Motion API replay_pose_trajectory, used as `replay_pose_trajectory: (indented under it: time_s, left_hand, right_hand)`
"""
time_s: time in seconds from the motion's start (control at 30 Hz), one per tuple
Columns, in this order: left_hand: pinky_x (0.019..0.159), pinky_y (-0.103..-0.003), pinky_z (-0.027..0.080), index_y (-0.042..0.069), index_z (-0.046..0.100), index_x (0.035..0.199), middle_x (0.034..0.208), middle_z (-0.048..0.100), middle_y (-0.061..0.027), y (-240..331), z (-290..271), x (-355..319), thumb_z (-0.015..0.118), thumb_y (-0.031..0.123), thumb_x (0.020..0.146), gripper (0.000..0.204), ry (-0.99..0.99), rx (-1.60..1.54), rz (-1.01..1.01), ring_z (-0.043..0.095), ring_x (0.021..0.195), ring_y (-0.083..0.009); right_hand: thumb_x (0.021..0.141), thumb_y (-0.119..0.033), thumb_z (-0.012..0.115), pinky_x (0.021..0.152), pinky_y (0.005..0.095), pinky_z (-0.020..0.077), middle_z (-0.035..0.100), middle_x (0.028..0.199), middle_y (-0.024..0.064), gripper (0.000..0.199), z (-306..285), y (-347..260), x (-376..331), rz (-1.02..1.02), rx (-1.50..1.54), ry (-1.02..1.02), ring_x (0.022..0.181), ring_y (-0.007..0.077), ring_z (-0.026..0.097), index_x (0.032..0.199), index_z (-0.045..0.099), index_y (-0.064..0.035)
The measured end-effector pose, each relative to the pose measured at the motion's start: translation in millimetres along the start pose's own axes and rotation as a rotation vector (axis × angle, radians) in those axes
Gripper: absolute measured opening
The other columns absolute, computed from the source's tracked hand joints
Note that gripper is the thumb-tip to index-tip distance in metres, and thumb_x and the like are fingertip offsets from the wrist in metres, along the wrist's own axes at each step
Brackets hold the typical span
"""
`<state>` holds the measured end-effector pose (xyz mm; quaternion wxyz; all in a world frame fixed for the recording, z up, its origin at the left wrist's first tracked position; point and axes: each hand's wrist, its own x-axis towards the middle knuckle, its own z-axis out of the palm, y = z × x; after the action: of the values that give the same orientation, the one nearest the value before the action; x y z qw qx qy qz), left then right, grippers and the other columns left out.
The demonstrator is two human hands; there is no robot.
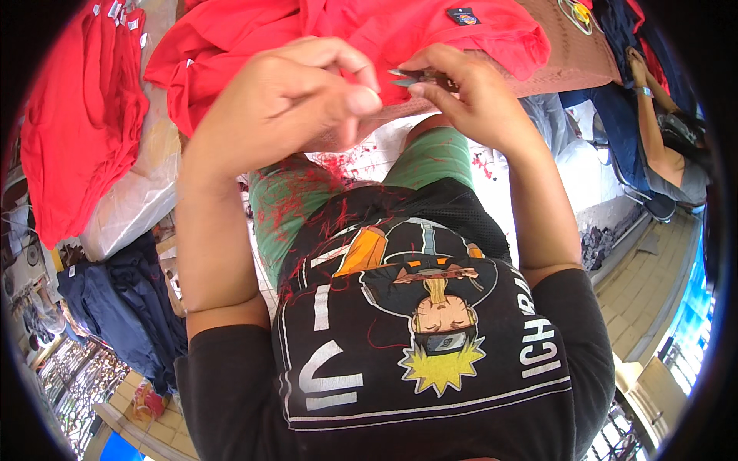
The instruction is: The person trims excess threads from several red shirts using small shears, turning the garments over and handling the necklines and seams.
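A red garment (415,34) with a small dark label (463,16) lies spread before me. Over its near edge is my left hand (296,96), fingers curled in toward the thumb. Whatever its fingertips pinch, if anything, I cannot make out. To its right, my right hand (473,92) grips a small pair of thread snips (411,78) between thumb and fingers. The blades point left toward my left hand, slightly apart. Part of the snips is hidden in the palm.
Red garments (88,123) are heaped at left over clear plastic (134,203), with dark blue cloth (127,300) below. Brown board (584,54) lies under the red garment. Red thread scraps (307,196) cover my lap. Another person's arm (653,131) is at far right.
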<state>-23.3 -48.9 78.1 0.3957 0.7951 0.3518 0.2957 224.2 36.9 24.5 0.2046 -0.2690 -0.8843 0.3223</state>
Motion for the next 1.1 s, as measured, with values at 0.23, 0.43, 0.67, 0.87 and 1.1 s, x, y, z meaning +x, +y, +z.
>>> replay_pose_trajectory:
  time_s: [0.23,0.43,0.67,0.87,1.1]
  left_hand:
    - [0.092,-0.036,0.043,0.005,0.061,0.101,0.103,0.063,-0.0084,-29.0,38.7,-7.6,0.061,0.007,0.084,0.017,0.271,0.404,-0.093,0.057,0.099,-0.0232]
    - [0.092,-0.04,0.043,0.012,0.064,0.108,0.101,0.066,-0.003,-56.2,77.5,6.2,0.067,0.011,0.08,0.028,0.386,0.595,-0.177,0.058,0.102,-0.0257]
    - [0.075,-0.027,0.05,0.007,0.069,0.097,0.089,0.07,-0.0048,-50.6,66.8,13.6,0.066,0.016,0.087,0.013,0.471,0.256,-0.385,0.065,0.082,-0.0151]
    - [0.065,-0.032,0.05,0.005,0.067,0.096,0.078,0.067,-0.0124,-61.1,60.6,12.7,0.065,0.024,0.088,0.02,0.494,0.027,-0.307,0.065,0.068,-0.0222]
    - [0.073,-0.027,0.049,0.001,0.065,0.099,0.084,0.068,-0.0067,-51.8,53.0,15.0,0.061,0.02,0.092,0.021,0.378,0.0,-0.389,0.063,0.078,-0.0127]
  right_hand:
    - [0.079,-0.007,0.071,0.073,0.0306,0.0487,0.063,0.094,0.0097,0.03,12.7,5.2,-6.9,0.004,0.003,0.009,0.084,0.0177,0.063,0.108,0.062,-0.0034]
    - [0.077,-0.008,0.07,0.069,0.0325,0.0502,0.066,0.083,0.0107,0.02,30.8,24.4,-6.8,0.147,0.087,0.057,0.074,0.0228,0.065,0.096,0.067,-0.003]
    - [0.082,-0.011,0.071,0.069,0.0292,0.05,0.068,0.081,0.0107,0.017,25.2,18.9,-1.6,0.197,0.23,0.098,0.074,0.0133,0.064,0.095,0.068,-0.0012]
    - [0.085,-0.011,0.07,0.077,0.0258,0.0492,0.067,0.09,0.0053,0.021,6.8,-2.4,2.4,0.247,0.133,-0.028,0.083,0.0093,0.061,0.102,0.065,0.0012]
    - [0.088,-0.01,0.066,0.073,0.0282,0.0505,0.064,0.087,0.0076,0.015,-8.4,-8.2,1.4,0.073,0.058,-0.076,0.08,0.0143,0.064,0.098,0.063,0.0009]
